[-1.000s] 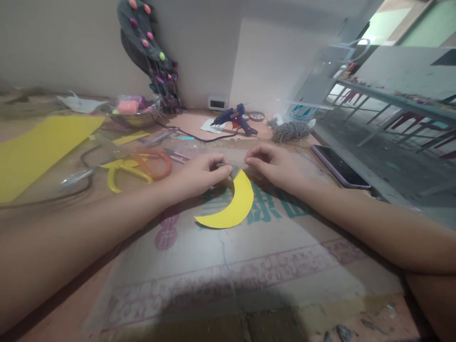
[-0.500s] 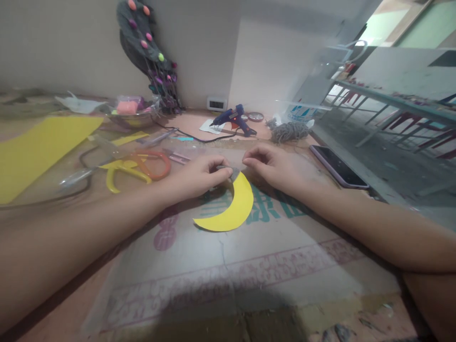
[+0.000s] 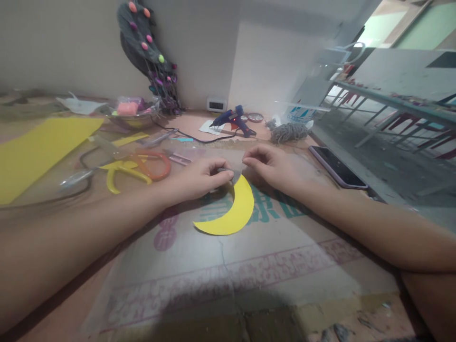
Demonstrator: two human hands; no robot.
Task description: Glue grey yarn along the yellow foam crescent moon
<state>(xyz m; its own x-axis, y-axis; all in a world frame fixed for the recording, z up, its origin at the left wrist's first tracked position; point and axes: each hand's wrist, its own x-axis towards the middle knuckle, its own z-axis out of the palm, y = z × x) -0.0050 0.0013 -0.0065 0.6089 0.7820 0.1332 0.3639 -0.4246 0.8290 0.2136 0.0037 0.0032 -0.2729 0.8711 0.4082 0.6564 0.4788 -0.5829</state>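
Flat yellow crescent [image 3: 242,204], left hand [image 3: 206,176] pinching its grey yarn-wrapped tip [image 3: 236,177]; right hand [image 3: 269,164] pinching, probably, yarn [image 3: 242,167]

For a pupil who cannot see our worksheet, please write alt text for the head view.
A person's left hand holds a yellow crescent by its grey-covered tip, the right hand close beside it. Beyond them are a blue glue gun and grey yarn; orange-handled scissors lie at left, a phone at right.
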